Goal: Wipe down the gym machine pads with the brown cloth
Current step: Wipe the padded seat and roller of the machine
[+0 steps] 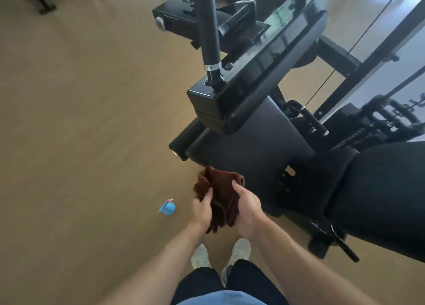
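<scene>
There are no words, numbers, brand names or signs to read anywhere in this picture. The black gym machine [264, 79], which fills the upper right of the frame, is blurry, and no label on it can be made out. The small blue bottle [167, 207] on the floor at the lower left of the middle has no letters that show. The brown cloth [220, 196] near the middle bottom of the frame has no tag or print to see.
</scene>
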`<control>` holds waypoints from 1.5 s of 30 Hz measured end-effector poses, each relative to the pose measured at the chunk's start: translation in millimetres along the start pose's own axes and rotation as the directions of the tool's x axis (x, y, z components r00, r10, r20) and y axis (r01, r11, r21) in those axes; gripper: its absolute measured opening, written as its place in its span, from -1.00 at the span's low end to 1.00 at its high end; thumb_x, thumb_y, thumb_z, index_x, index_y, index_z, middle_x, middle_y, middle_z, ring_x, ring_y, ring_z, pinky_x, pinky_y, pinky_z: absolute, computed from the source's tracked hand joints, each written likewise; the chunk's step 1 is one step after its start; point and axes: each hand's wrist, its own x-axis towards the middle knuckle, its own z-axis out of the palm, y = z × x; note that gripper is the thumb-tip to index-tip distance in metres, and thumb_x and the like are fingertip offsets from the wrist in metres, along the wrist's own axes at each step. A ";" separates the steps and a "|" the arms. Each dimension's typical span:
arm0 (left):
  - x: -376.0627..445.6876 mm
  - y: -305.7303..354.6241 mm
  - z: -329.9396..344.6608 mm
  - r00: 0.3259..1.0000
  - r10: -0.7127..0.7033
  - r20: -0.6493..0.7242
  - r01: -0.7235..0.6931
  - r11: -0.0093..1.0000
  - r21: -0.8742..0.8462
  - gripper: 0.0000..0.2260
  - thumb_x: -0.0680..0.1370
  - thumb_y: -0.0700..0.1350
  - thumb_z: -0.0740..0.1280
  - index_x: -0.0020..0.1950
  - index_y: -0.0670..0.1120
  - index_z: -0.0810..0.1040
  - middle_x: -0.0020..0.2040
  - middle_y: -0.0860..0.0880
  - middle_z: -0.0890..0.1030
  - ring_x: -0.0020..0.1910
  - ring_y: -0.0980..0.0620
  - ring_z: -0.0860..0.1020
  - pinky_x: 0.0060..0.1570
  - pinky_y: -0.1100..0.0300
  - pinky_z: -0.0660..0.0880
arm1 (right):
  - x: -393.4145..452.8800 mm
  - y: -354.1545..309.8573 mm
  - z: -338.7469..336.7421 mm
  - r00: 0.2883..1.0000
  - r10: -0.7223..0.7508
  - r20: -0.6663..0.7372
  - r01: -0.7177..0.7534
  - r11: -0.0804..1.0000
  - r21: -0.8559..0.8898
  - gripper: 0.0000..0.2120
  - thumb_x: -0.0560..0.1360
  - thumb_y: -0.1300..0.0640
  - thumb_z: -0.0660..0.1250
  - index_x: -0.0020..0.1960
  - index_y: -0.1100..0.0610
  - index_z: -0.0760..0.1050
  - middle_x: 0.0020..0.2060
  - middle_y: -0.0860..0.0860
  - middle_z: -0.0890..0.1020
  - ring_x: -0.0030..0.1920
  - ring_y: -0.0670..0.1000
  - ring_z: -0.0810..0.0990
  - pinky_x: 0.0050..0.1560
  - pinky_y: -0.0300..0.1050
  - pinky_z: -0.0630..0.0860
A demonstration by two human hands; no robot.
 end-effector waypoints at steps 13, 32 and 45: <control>23.7 17.2 -96.7 0.941 0.046 -0.334 -0.020 0.996 0.081 -0.65 0.57 0.05 0.36 0.16 -0.21 0.59 0.04 -0.17 0.66 -0.02 -0.17 0.63 0.07 -0.05 0.60 | 10.9 -11.8 22.0 0.990 -0.134 -0.044 0.118 0.960 -0.252 -0.97 0.58 0.13 0.43 0.00 0.05 0.59 -0.08 0.09 0.73 -0.07 0.16 0.73 0.05 0.21 0.67; 201.1 99.2 -306.4 0.996 0.083 0.045 -0.093 0.774 0.627 -0.91 0.54 -0.05 0.41 -0.04 -0.05 0.63 -0.06 -0.13 0.69 -0.05 -0.15 0.61 -0.07 0.07 0.47 | 59.5 62.9 211.9 0.881 -0.239 -0.409 0.074 0.922 -0.379 -0.78 0.65 -0.10 0.23 0.19 -0.06 0.56 -0.07 -0.06 0.67 -0.03 0.12 0.69 0.00 0.18 0.68; 289.9 187.4 -185.8 0.890 0.291 0.351 -0.433 0.779 0.453 -0.81 0.55 -0.28 0.30 0.07 -0.02 0.57 -0.03 -0.06 0.67 -0.04 -0.07 0.61 -0.05 0.12 0.55 | 108.6 -61.9 178.1 0.764 -0.379 -0.522 0.329 0.925 -0.190 -0.92 0.61 0.01 0.37 0.06 -0.11 0.63 -0.04 -0.03 0.71 0.00 0.10 0.70 0.09 0.09 0.65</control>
